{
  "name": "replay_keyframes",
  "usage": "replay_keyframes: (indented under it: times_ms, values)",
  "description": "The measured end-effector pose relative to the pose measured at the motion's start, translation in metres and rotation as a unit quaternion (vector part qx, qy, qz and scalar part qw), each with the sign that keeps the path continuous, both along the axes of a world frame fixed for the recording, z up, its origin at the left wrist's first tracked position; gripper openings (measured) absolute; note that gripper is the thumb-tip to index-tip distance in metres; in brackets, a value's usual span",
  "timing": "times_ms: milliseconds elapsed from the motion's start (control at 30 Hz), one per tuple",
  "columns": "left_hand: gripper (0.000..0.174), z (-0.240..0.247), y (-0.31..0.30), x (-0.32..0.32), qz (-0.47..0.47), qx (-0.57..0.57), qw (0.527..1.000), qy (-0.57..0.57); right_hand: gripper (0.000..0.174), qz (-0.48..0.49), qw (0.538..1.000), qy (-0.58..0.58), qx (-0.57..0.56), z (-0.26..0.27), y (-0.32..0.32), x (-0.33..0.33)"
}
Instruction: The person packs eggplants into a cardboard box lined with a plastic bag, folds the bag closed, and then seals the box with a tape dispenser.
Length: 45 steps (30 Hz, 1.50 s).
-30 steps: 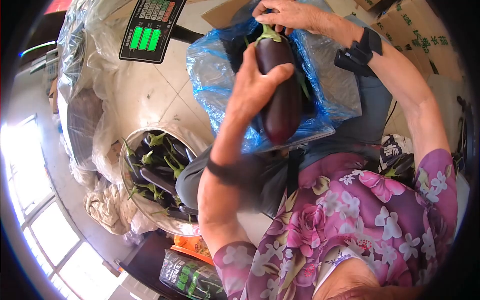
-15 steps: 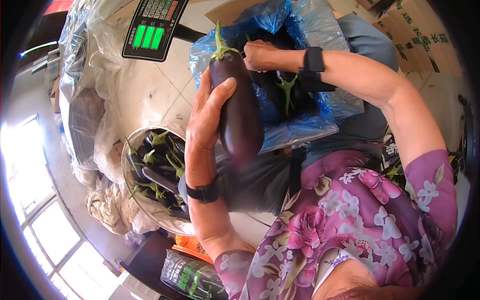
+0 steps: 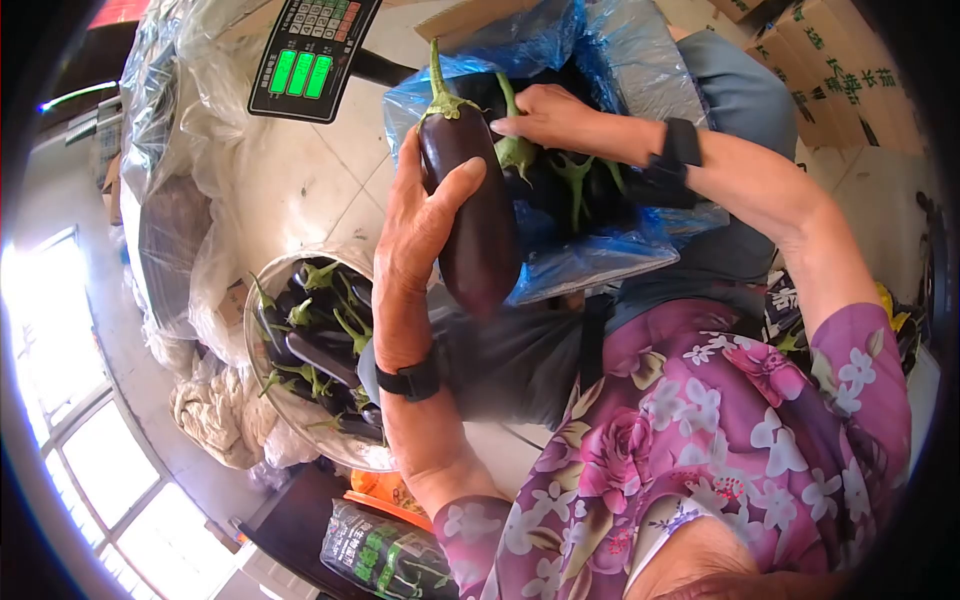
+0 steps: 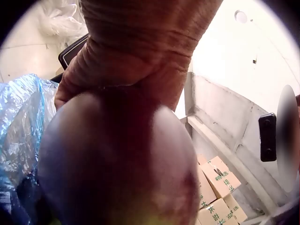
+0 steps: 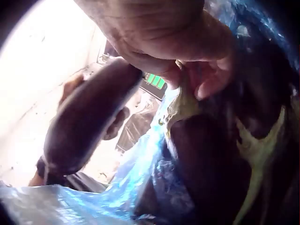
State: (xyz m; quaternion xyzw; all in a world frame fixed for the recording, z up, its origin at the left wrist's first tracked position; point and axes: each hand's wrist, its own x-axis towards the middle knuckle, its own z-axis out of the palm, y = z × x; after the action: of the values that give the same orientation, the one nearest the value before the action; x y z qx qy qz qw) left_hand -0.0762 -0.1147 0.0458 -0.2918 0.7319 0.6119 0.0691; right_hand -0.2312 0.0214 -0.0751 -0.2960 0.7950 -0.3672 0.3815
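My left hand (image 3: 413,235) grips a large dark purple eggplant (image 3: 472,215) around its middle, green stem upward, beside the lined box. In the left wrist view this eggplant (image 4: 119,164) fills the centre, under the palm. My right hand (image 3: 552,118) reaches into the box and pinches the green stem of a second eggplant (image 5: 199,140), seen close in the right wrist view. Further eggplants (image 3: 545,195) lie around it inside the blue plastic liner (image 3: 610,258). Another green stem (image 5: 262,164) shows just to the right of the pinched one.
A round tub (image 3: 262,385) of smaller eggplants stands at the left. Beyond the box is a scale display (image 3: 312,60) with green digits. Cardboard boxes (image 3: 835,75) are stacked at the upper right, and clear plastic sheeting (image 3: 165,200) hangs at the left.
My left hand has carried its eggplant left, out from over the box. The right hand has left that eggplant's stem, gone down into the box and taken another stem.
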Motion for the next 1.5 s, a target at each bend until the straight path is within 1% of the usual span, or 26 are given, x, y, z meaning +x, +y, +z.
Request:
replay_keyframes:
  times_ms: [100,233,300,333,367,433,467,533,600,633,667,700,767,800,833,867,900,933,967,1033,1100,1167,1233,1333,1467,1500]
  values:
    - [0.083,0.009,-0.003,0.005,-0.020,-0.008,1.000,-0.002,0.038,-0.010,0.998,0.001,-0.060,0.042,0.035,0.014]
    - [0.084,0.009,-0.003,0.012,-0.037,-0.023,0.998,-0.034,0.034,-0.031,0.988,0.000,-0.150,0.070,0.068,0.007]
    - [0.087,0.014,0.000,0.013,-0.019,-0.024,0.999,-0.045,0.034,-0.064,0.966,-0.127,-0.218,0.085,0.074,-0.014]
    - [0.082,0.015,0.001,0.014,-0.020,0.023,0.999,-0.039,0.032,-0.097,0.956,-0.156,-0.227,0.091,0.076,-0.023]
    - [0.082,0.020,0.003,0.018,-0.019,0.020,0.999,-0.038,0.032,-0.095,0.956,-0.155,-0.229,0.098,0.078,-0.031]
    - [0.070,0.027,0.008,0.033,0.086,0.061,0.993,-0.060,0.033,-0.194,0.919,-0.150,-0.308,0.107,0.084,-0.043]
    - [0.070,0.034,0.011,0.043,0.084,0.061,0.993,-0.063,0.032,-0.149,0.921,-0.266,-0.241,0.118,0.096,-0.058]
    - [0.061,0.048,0.017,0.054,0.153,0.280,0.948,-0.003,0.035,-0.184,0.912,-0.244,-0.274,0.123,0.098,-0.058]
    - [0.060,0.049,0.018,0.051,0.138,0.278,0.950,-0.029,0.035,-0.202,0.909,-0.218,-0.291,0.114,0.102,-0.057]
    - [0.059,0.049,0.019,0.053,0.132,0.273,0.951,-0.052,0.033,-0.162,0.927,-0.220,-0.257,0.103,0.103,-0.065]
    - [0.061,0.043,0.017,0.048,0.112,0.179,0.972,-0.101,0.032,-0.118,0.942,-0.223,-0.223,0.093,0.100,-0.071]
    - [0.064,0.031,0.017,0.040,0.072,0.112,0.986,-0.102,0.032,-0.112,0.941,-0.226,-0.225,0.085,0.091,-0.073]
    - [0.074,-0.004,0.001,0.014,-0.045,0.069,0.990,-0.113,0.023,-0.117,0.939,-0.265,-0.184,0.066,0.073,-0.075]
    - [0.080,-0.023,-0.001,0.001,-0.070,-0.027,0.991,-0.109,0.038,-0.117,0.968,-0.167,-0.149,0.038,0.060,-0.079]
    - [0.086,-0.038,0.003,-0.013,-0.095,-0.123,0.983,-0.102,0.042,-0.054,0.960,-0.165,-0.222,0.053,0.069,-0.070]
    - [0.086,-0.046,0.010,-0.027,-0.097,-0.122,0.983,-0.098,0.043,-0.071,0.970,-0.158,-0.170,0.051,0.063,-0.071]
    - [0.092,-0.054,0.019,-0.040,-0.121,-0.222,0.960,-0.117,0.043,-0.087,0.977,-0.153,-0.118,0.046,0.055,-0.073]
    - [0.098,-0.059,0.029,-0.045,-0.143,-0.320,0.926,-0.137,0.043,-0.086,0.977,-0.153,-0.118,0.041,0.054,-0.074]
    - [0.098,-0.065,0.039,-0.047,-0.141,-0.321,0.927,-0.136,0.040,-0.071,0.981,-0.154,-0.097,0.036,0.054,-0.076]
    - [0.104,-0.076,0.056,-0.049,-0.233,-0.407,0.869,-0.158,0.037,-0.054,0.984,-0.155,-0.076,0.034,0.053,-0.078]
    - [0.103,-0.077,0.060,-0.050,-0.242,-0.406,0.864,-0.171,0.037,-0.066,0.984,-0.163,-0.040,0.037,0.054,-0.074]
    - [0.095,-0.073,0.059,-0.048,-0.261,-0.434,0.847,-0.160,0.039,-0.086,0.985,-0.146,-0.038,0.036,0.052,-0.066]
    - [0.091,-0.069,0.062,-0.048,-0.259,-0.450,0.839,-0.160,0.042,-0.104,0.986,-0.126,-0.037,0.035,0.045,-0.064]
    - [0.087,-0.082,0.071,-0.046,-0.252,-0.490,0.819,-0.158,0.042,-0.071,0.994,-0.086,0.001,0.028,0.040,-0.064]
    - [0.084,-0.094,0.070,-0.040,-0.233,-0.540,0.798,-0.128,0.043,-0.079,0.992,-0.093,-0.037,0.025,0.043,-0.063]
    - [0.084,-0.092,0.070,-0.041,-0.232,-0.541,0.799,-0.127,0.044,-0.051,0.995,-0.077,-0.024,0.025,0.043,-0.067]
